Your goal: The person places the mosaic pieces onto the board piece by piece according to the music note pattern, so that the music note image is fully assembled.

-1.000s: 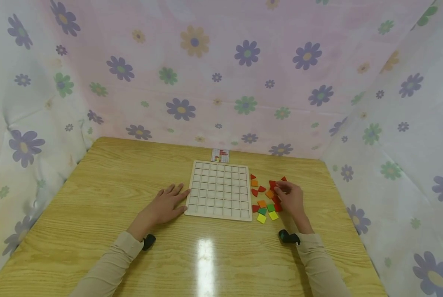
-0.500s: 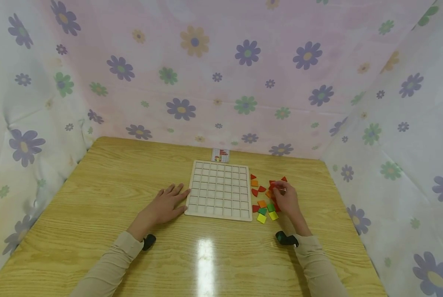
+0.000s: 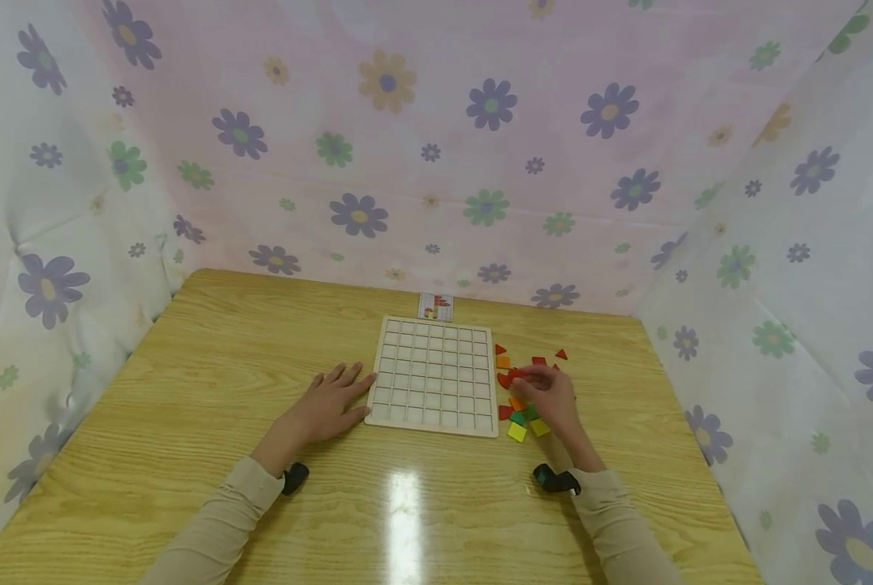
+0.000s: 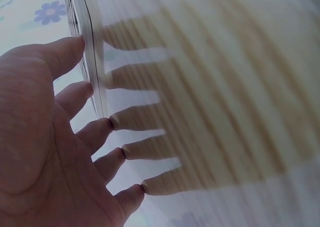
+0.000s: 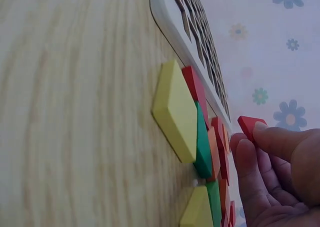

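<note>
A wooden grid board lies flat on the table, its squares bare. My left hand rests on the table with fingers spread, thumb and a fingertip against the board's left edge; the left wrist view shows its palm and straight fingers. Over the loose pieces, just right of the board, my right hand pinches a small red block between thumb and forefinger, above the table. Below it lie a yellow block, a green block and several red and orange ones, some covered by the hand.
Behind the board lies a small pattern card. A red triangle and a red block lie at the pile's far right side. Flowered cloth stands around the wooden table at the back and sides.
My right hand has moved left from the right side of the pile toward the board, carrying a red block. The left hand and the board stay where they were.
</note>
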Demonstrator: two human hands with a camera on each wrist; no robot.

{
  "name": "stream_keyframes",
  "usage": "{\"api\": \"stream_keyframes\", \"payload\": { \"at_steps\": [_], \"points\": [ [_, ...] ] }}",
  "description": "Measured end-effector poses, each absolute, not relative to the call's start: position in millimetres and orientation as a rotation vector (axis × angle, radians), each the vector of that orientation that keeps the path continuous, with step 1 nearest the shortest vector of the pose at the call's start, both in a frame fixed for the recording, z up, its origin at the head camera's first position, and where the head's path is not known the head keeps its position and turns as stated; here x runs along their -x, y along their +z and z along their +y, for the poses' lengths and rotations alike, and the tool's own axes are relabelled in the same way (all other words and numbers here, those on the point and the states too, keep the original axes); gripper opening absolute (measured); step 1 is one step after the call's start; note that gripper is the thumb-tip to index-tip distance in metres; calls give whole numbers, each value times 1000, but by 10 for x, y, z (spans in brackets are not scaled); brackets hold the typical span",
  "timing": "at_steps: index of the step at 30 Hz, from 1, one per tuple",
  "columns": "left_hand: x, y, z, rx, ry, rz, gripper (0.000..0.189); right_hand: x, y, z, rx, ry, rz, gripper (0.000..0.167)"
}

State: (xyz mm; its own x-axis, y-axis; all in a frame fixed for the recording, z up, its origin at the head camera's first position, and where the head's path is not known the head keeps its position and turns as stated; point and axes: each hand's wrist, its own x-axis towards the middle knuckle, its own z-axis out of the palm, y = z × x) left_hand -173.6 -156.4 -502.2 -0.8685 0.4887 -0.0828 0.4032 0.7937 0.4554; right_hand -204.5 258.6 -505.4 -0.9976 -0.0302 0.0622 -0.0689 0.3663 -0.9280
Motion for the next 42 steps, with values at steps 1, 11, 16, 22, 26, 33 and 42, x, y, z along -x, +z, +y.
{"api": "stream_keyframes", "payload": {
  "at_steps": [1, 11, 16, 22, 26, 33, 42],
  "points": [
    [1735, -5019, -1562, -700, 641, 2786, 61, 2025, -5014, 2557, -108, 1761, -2569, 28],
    [1726, -4981, -1555, -696, 659, 2780, 61, 1898, -4821, 2272, -187, 1716, -2642, 22],
    [1718, -4967, -1546, -700, 657, 2781, 60, 1889, -4858, 2185, -241, 1724, -2640, 20],
    [1728, -4990, -1540, -705, 656, 2786, 60, 1961, -5081, 2152, -309, 1647, -2613, 17],
    [1730, -5015, -1552, -707, 663, 2791, 61, 1979, -5093, 2081, -355, 1628, -2638, 15],
    [1740, -5042, -1554, -710, 667, 2792, 61, 1970, -5006, 1940, -402, 1590, -2669, 14],
    [1743, -5032, -1550, -710, 674, 2792, 62, 2107, -5237, 1966, -391, 1532, -2696, 12]
  ]
}}
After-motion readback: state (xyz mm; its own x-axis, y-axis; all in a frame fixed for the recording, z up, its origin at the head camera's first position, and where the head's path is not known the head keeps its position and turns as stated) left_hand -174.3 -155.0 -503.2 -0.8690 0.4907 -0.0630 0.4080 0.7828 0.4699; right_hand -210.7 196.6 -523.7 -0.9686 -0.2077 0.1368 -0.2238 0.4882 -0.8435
